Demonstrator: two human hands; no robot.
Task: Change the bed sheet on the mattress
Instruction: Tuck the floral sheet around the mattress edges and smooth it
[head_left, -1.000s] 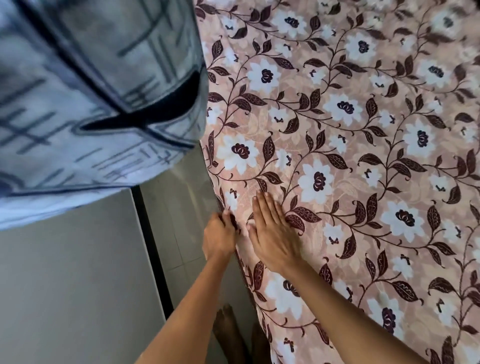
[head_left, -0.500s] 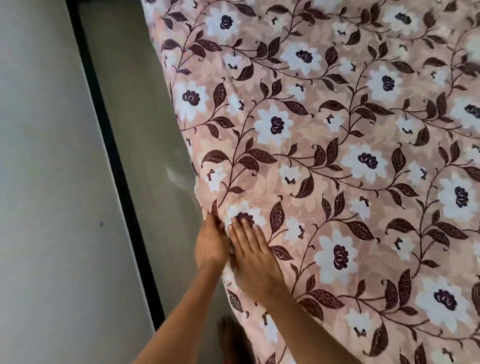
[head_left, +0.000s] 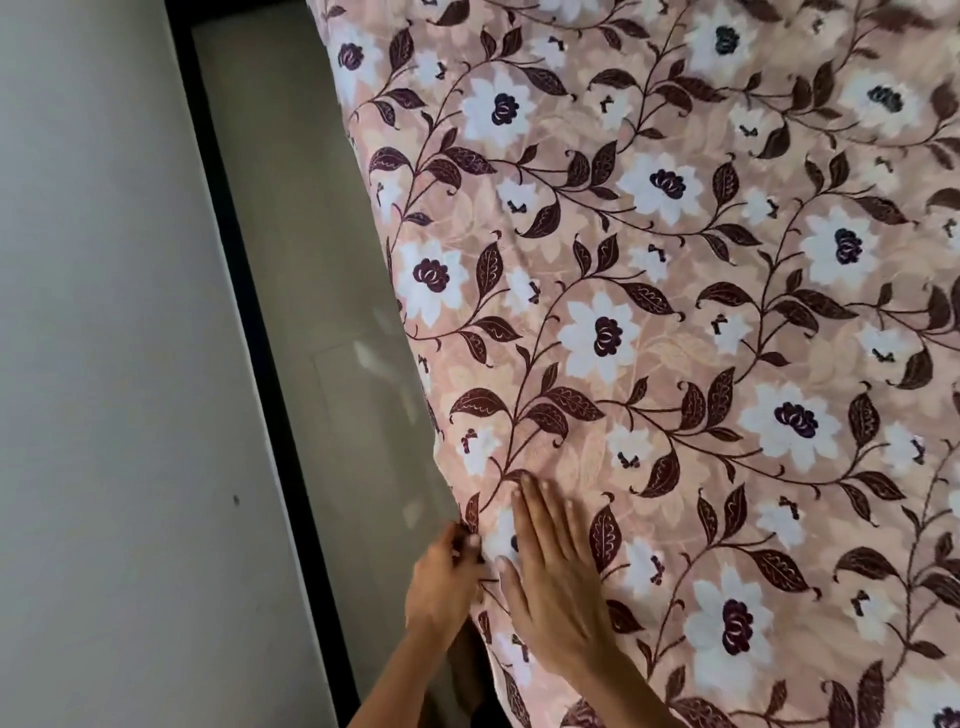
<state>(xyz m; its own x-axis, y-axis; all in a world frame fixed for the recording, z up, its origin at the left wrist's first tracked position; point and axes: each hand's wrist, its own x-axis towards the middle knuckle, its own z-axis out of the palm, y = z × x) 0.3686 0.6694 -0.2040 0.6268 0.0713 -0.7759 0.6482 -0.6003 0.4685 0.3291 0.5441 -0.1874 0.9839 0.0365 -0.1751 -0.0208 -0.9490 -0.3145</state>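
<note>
Hands side by side: my left hand (head_left: 441, 587) curls round the bed sheet (head_left: 675, 312) edge, right hand (head_left: 553, 566) flat on top; that edge runs toward eleven o'clock, nearer my left.

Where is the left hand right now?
Low in the head view, left of centre, the left hand grips the floral sheet at its edge, beside the flat right hand.
</note>
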